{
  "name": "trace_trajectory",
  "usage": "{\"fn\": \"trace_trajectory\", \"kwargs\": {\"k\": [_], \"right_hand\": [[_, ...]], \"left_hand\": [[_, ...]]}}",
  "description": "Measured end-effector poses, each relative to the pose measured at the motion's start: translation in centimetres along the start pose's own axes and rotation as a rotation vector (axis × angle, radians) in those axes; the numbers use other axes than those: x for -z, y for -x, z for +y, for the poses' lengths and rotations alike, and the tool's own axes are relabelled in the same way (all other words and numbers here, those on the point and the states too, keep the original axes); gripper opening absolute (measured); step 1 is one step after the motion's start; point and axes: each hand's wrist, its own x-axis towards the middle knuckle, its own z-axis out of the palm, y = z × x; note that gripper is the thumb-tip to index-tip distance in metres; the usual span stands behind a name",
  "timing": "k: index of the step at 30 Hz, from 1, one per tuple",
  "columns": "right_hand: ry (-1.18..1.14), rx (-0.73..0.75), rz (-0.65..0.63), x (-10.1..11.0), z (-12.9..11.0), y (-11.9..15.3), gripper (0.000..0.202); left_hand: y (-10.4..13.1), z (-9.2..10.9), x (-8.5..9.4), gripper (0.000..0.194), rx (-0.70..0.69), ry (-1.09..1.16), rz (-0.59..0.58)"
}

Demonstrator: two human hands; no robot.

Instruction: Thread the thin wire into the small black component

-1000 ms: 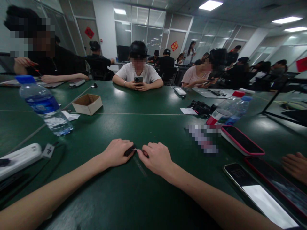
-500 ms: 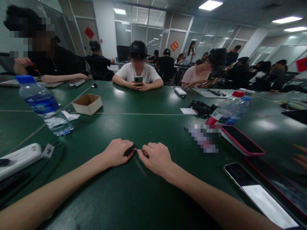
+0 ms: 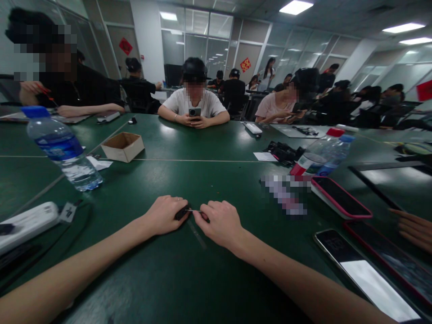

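Note:
On the green table [image 3: 145,279], my left hand [image 3: 165,215] is closed around a small black object [image 3: 181,212], its lower side hidden by the fingers. Just to the right, my right hand [image 3: 221,222] pinches a thin tool that looks like a small screwdriver [image 3: 194,210]. Its bright metal shaft spans the gap between the hands and meets the black object. Most of the dark handle lies hidden under the right fingers. Both hands rest low over the tabletop. Below them a faint clear strip [image 3: 196,235] lies on the surface.
A water bottle [image 3: 64,148], an open box [image 3: 124,147] and a white power strip [image 3: 29,225] stand left. To the right lie phones [image 3: 366,285], a pink-rimmed device [image 3: 340,198], bottles [image 3: 315,153] and a dark-framed panel [image 3: 388,173] near another person's hand [image 3: 415,229]. Several people sit around.
My hands and the things they hold look unmoved. At the right, another person's hand has come further in, and a dark-framed panel now shows on the table there.

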Motion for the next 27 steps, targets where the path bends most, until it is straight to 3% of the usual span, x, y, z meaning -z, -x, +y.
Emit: {"fn": "trace_trajectory", "kwargs": {"k": [27], "right_hand": [[-0.017,0.003,0.008,-0.03,0.06,-0.01,0.047]], "left_hand": [[0.00,-0.12,-0.07,0.022,-0.001,0.005,0.001]]}}
